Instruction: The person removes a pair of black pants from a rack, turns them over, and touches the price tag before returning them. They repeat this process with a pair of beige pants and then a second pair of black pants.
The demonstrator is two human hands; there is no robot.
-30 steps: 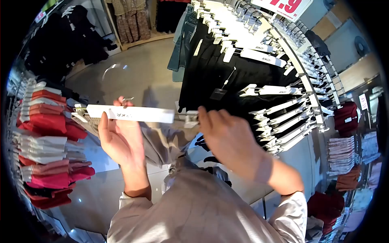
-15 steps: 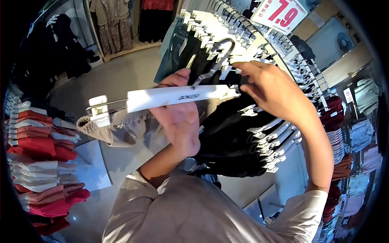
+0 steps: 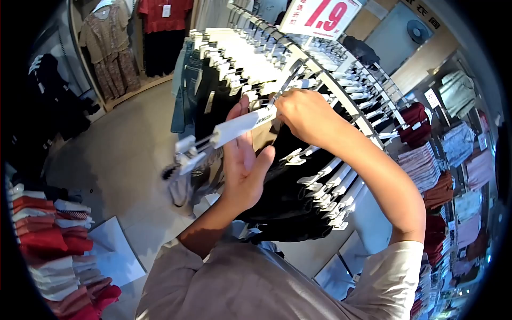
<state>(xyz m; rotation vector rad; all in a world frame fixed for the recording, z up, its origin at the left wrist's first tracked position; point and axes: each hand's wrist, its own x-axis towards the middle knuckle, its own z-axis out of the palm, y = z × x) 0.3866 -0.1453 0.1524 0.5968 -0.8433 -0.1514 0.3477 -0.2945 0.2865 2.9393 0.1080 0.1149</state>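
A white clip hanger (image 3: pixel 242 127) with a metal hook is raised at the front of the rack, tilted up to the right. My right hand (image 3: pixel 304 114) is closed round its right end, just below the hook. My left hand (image 3: pixel 244 165) is behind and below the hanger, fingers spread and pointing up, thumb apart. A light beige garment (image 3: pixel 184 189) hangs from the left clips, blurred. Black garments (image 3: pixel 285 197) on white hangers hang close to the right of my left hand.
The rack's metal rail (image 3: pixel 314 63) runs diagonally behind my hands, crowded with hangers, under a 7.9 price sign (image 3: pixel 324 17). Red and white clothes (image 3: pixel 56 234) hang at the lower left. Folded and hung clothes (image 3: pixel 418 165) line the right side.
My right hand has moved onto the hanger and closed on it. The hanger has tilted more, its left end shifting right. The garment has swung, and the view has turned to the right.
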